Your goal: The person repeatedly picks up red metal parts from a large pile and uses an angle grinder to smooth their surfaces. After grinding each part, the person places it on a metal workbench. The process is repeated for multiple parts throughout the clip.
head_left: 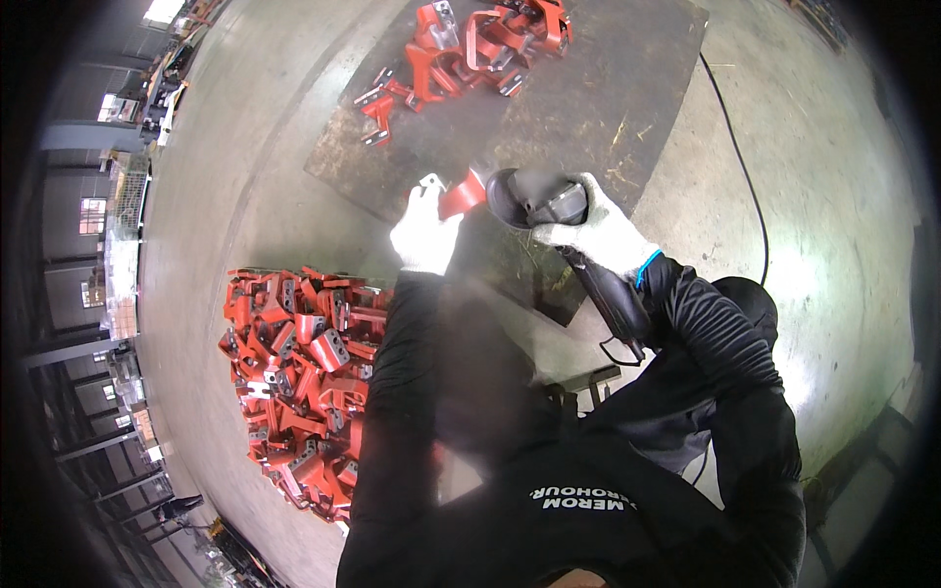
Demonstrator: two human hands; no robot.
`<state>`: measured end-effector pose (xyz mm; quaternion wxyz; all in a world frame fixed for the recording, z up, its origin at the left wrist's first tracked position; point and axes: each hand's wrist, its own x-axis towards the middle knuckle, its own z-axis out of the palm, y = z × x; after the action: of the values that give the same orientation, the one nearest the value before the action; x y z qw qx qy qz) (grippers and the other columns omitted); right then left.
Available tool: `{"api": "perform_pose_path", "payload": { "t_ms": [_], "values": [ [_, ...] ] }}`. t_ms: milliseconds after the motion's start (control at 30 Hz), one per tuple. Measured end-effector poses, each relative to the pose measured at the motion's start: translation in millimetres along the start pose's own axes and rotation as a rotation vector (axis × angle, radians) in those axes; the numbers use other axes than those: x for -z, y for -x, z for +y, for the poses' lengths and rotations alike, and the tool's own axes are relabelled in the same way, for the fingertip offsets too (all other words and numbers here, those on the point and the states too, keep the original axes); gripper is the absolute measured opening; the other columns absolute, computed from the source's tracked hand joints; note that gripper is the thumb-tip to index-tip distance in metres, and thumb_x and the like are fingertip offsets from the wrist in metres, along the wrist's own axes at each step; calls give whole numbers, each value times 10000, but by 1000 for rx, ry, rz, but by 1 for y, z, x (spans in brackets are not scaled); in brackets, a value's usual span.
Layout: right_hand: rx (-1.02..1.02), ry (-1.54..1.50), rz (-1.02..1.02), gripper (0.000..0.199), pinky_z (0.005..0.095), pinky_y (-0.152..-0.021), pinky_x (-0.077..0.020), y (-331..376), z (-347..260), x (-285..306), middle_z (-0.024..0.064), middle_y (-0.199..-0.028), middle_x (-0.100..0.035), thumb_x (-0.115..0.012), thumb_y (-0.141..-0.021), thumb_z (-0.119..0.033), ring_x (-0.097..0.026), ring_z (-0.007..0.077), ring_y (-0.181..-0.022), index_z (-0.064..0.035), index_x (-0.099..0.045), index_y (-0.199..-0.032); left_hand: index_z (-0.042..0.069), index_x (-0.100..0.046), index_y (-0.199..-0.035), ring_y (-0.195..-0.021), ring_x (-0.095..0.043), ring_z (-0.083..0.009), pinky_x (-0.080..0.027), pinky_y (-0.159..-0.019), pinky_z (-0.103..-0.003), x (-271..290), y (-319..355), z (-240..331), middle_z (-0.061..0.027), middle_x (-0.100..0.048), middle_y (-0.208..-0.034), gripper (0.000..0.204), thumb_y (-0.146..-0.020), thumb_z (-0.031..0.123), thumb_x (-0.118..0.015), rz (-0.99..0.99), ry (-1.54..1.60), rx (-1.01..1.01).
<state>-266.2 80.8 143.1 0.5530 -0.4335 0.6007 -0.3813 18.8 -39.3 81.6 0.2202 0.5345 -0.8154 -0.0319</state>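
Concrete [235, 196]; left hand [423, 233] holds one bracket [464, 195]; right hand [603, 232], one grinder [566, 207].

The bracket [464, 195] is red, a curved band with a bare, pale metal end. It is held up in the left hand [425, 235], its red end toward the grinder [610, 297]. The grinder is black, with a rounded guard and a long body slanting down to the right, gripped near its head by the right hand [605, 233]. Whether the two touch is unclear.
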Motion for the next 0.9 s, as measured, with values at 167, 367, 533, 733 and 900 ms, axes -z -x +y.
{"api": "perform_pose_path", "payload": {
  "t_ms": [167,367,533,733,900],
  "values": [
    [11,30,-16,923,376,-1023,-514,2,3,2,151,-1273,-646,-937,-768,-352,-628,235,-1162,-30,-441,-1478,150,-645,-1324,-942,-716,-289,-572,-804,-407,4,-2,4,-89,-666,-1140,630,-760,325,-865,-28,-64,84],
    [-28,44,-9,916,369,-1033,-509,8,4,3,164,-1278,-640,-933,-769,-332,-624,238,-1169,-13,-431,-1466,89,-635,-1310,-1027,-705,-372,-581,-851,-442,-1,-1,-12,-207,-656,-1280,625,-772,324,-849,96,-143,66],
    [25,13,82,904,361,-984,-534,2,2,0,147,-1239,-658,-927,-763,-362,-642,217,-1129,-20,-443,-1446,149,-637,-1334,-921,-703,-313,-567,-777,-427,4,-3,1,-101,-664,-1152,631,-769,321,-861,-40,-55,103],
    [9,-15,72,901,336,-969,-526,-7,-5,-1,138,-1250,-625,-940,-782,-301,-605,183,-1144,-6,-417,-1454,181,-647,-1325,-875,-700,-284,-556,-751,-404,0,2,13,-59,-653,-1114,659,-731,329,-893,-32,2,-13],
    [7,-43,65,886,342,-964,-531,-9,2,1,130,-1244,-631,-940,-781,-285,-607,180,-1138,-12,-427,-1451,177,-645,-1322,-895,-707,-284,-559,-758,-400,4,1,20,-53,-658,-1130,664,-723,311,-898,-85,19,9]
  ]
}}
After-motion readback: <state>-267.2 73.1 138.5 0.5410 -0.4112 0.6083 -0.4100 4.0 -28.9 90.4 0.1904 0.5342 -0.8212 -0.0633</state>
